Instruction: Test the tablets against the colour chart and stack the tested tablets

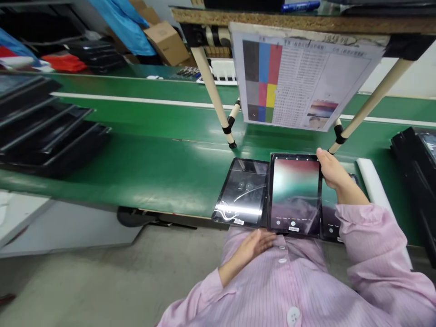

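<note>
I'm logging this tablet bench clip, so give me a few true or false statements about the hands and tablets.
1. The right hand grips the lit middle tablet at its upper right edge. True.
2. The left hand holds the left tablet. False: it rests against the pink shirt, below the tablets.
3. The left tablet's screen is dark. True.
4. The colour chart lies flat on the green bench. False: it hangs from the shelf above.
</note>
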{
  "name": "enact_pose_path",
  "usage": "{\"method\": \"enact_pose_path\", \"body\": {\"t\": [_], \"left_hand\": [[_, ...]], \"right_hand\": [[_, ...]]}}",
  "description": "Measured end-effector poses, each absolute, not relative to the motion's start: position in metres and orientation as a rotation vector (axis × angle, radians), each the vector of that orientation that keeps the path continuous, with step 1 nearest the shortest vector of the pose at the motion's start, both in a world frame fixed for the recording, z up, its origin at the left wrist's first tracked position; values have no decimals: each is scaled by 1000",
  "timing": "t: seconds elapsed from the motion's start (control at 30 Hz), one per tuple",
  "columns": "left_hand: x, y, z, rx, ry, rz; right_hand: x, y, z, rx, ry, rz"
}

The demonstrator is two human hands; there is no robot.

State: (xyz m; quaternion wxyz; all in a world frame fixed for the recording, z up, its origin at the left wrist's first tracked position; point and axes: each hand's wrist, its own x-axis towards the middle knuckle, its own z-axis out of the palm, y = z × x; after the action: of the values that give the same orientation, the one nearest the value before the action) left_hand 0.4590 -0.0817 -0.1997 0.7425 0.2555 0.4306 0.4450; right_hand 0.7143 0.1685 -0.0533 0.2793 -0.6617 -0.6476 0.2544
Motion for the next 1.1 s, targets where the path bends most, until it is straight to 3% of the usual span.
{"method": "enact_pose_path", "body": {"t": [0.27, 0.4, 0.63, 0.83, 0.97, 1.1], "left_hand": [[476, -74, -195, 379, 678, 962], [465, -74, -153, 404, 606, 1105], [431, -44, -81, 609, 494, 1427], [420, -22, -73, 910, 857, 1740], [424, -13, -79, 1294, 1128, 1885], [427, -8, -80, 1714, 1461, 1795]], "right_hand": [[699, 125, -58, -1535, -1385, 723], [696, 111, -26, -1408, -1255, 694], [659, 71, 35, -753, -1468, 811], [629, 66, 19, -531, -1404, 836], [622, 81, 4, -752, -1368, 974], [622, 91, -6, -922, -1415, 1047]]}}
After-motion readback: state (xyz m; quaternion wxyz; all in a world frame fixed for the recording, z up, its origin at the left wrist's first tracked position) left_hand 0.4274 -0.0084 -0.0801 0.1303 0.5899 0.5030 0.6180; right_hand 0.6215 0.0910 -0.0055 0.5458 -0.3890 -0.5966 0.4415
